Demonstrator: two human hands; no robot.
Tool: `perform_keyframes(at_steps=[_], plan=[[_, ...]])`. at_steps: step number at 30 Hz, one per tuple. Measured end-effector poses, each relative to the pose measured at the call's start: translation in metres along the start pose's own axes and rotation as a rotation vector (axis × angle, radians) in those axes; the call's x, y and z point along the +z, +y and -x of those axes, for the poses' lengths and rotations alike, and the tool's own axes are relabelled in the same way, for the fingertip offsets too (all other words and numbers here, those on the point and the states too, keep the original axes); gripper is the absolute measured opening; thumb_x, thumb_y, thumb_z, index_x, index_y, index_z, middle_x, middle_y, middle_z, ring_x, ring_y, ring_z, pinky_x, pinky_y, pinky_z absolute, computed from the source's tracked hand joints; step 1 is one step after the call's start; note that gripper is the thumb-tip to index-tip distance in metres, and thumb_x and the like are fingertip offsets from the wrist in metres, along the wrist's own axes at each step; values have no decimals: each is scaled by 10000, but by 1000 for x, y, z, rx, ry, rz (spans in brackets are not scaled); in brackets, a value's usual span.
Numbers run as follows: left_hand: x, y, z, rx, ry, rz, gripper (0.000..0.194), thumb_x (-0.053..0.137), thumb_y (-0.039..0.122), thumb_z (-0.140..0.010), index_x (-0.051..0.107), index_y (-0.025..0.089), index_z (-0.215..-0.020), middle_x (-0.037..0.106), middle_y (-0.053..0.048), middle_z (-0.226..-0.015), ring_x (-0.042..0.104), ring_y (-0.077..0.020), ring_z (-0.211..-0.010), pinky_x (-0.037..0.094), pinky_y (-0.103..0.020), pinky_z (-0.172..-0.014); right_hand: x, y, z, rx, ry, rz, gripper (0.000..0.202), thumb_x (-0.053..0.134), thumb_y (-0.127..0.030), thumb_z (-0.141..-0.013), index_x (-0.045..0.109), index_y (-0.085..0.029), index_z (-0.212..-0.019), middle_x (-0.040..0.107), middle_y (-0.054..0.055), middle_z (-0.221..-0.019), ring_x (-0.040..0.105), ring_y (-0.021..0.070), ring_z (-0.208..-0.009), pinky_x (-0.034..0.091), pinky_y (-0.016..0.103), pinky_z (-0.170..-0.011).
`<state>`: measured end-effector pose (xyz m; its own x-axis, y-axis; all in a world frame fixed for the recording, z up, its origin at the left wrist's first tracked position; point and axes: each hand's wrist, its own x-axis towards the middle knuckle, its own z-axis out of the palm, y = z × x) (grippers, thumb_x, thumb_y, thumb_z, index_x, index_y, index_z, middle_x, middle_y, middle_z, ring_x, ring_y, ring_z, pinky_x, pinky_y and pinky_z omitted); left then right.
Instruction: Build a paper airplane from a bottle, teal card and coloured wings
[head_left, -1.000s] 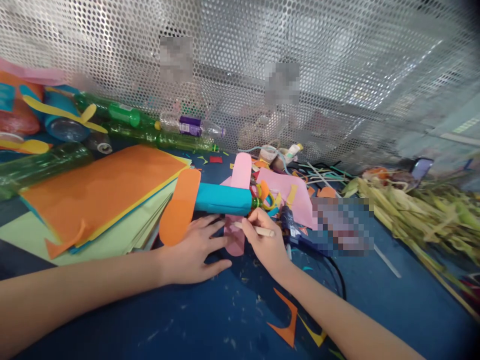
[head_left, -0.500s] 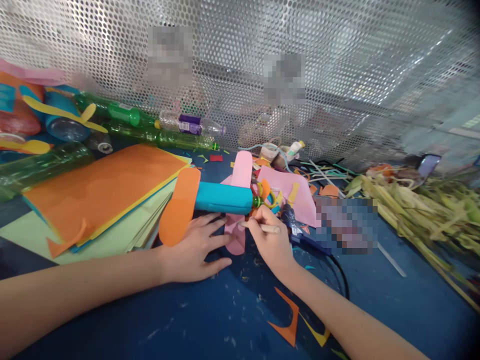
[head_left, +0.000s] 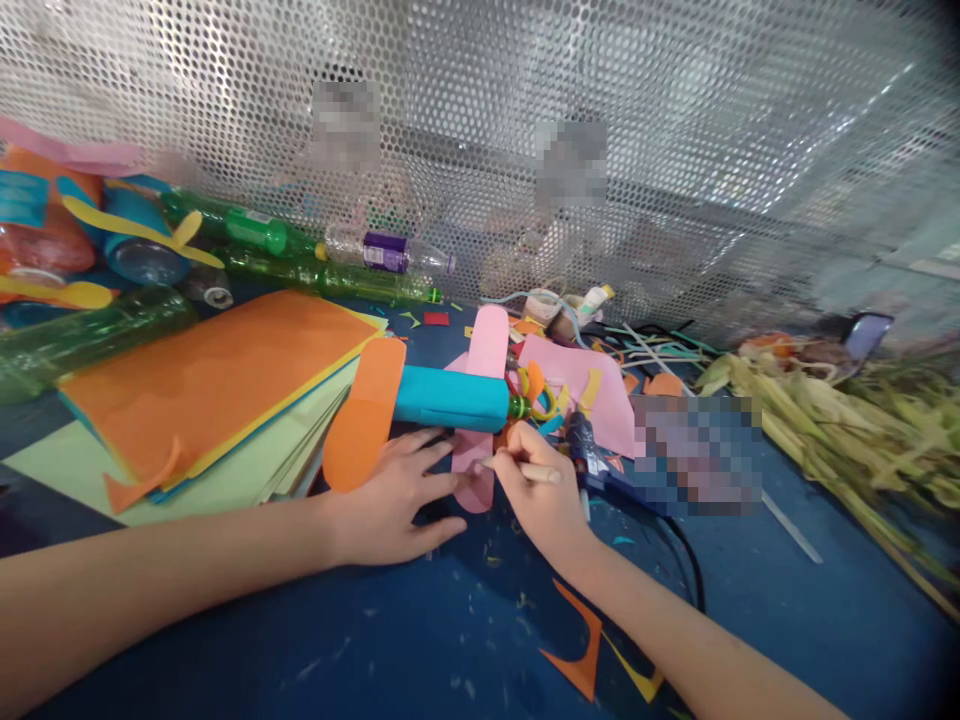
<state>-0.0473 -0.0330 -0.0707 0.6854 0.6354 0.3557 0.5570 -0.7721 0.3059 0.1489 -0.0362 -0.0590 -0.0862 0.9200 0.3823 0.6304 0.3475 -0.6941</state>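
Note:
A bottle wrapped in blue paper [head_left: 451, 399] lies on the dark blue table, its green neck pointing right. Crossing it near the neck is a pink strip [head_left: 487, 345] with rounded ends, and an orange rounded strip [head_left: 364, 412] crosses its left end. My left hand [head_left: 401, 495] lies with spread fingers below the bottle, fingertips at the pink strip's lower half. Pinched in my right hand [head_left: 538, 490] is a pale pen-like stick [head_left: 541, 473], its tip over the lower part of the pink strip.
Orange, yellow and green sheets [head_left: 225, 370] lie at left, plastic bottles [head_left: 386, 252] behind them. A glue gun [head_left: 589, 455] with a black cord lies right of my right hand. Paper scraps [head_left: 581, 640], a pink sheet [head_left: 611, 400] and dry husks [head_left: 817, 420] lie around. A perforated metal screen stands behind.
The whole view has shifted slightly, moving things a little to the right in the picture. The stick's tip has moved slightly down over the pink strip. My left hand has stayed in place.

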Motion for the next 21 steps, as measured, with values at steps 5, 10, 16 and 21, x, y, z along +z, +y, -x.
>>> perform_keyframes(at_steps=[5,10,16,21], plan=[[-3,2,-1,20,-9,-12,390,541,462,-815,652,216,-1097,591,-161,-1189,484,-380,-1173,448,-549,-896,3,-1,3,-20,-36,-25,255,473,-159,-783,286,-215,-620,273,-84,-523,292,82,-467,279,202,-473],[-3,1,-1,45,2,-22,372,536,472,-817,665,217,-1056,587,-161,-1182,488,-381,-1159,452,-545,-883,3,-2,3,-33,-39,-47,272,479,-157,-781,274,-215,-613,268,-81,-525,289,84,-477,277,201,-476],[-3,1,-1,43,-2,-23,394,535,477,-814,651,217,-1087,592,-160,-1161,489,-379,-1153,452,-537,-886,3,3,0,-3,-36,-14,229,468,-183,-804,313,-214,-637,292,-81,-535,306,82,-461,277,206,-474],[-1,-1,0,55,6,-30,396,537,479,-812,637,239,-1111,576,-141,-1193,464,-369,-1179,438,-532,-911,5,5,-6,20,-26,13,223,468,-218,-835,332,-212,-657,327,-77,-552,332,80,-469,301,200,-495]])
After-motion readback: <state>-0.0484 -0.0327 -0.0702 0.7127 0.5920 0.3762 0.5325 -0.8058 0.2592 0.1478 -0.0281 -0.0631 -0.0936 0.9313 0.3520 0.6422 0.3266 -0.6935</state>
